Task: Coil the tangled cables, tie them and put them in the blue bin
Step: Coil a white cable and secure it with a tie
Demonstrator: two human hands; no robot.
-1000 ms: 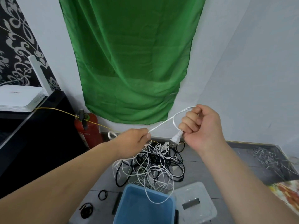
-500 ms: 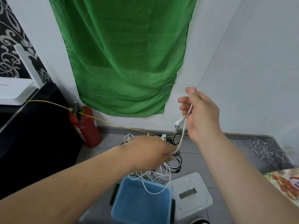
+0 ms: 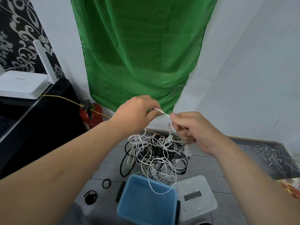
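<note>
Head view: a thin white cable point(image 3: 160, 111) is held in the air between the left hand point(image 3: 138, 114) and right hand point(image 3: 191, 129), each grip closed on it. Its plug point(image 3: 188, 151) hangs below the right hand. A black-and-white tangle point(image 3: 154, 153) lies on the floor behind the blue bin point(image 3: 146, 200).

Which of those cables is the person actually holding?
The thin white cable stretched between the left hand and right hand, its plug dangling under the right; the other white and black cables lie heaped on the grey tiled floor.
</note>
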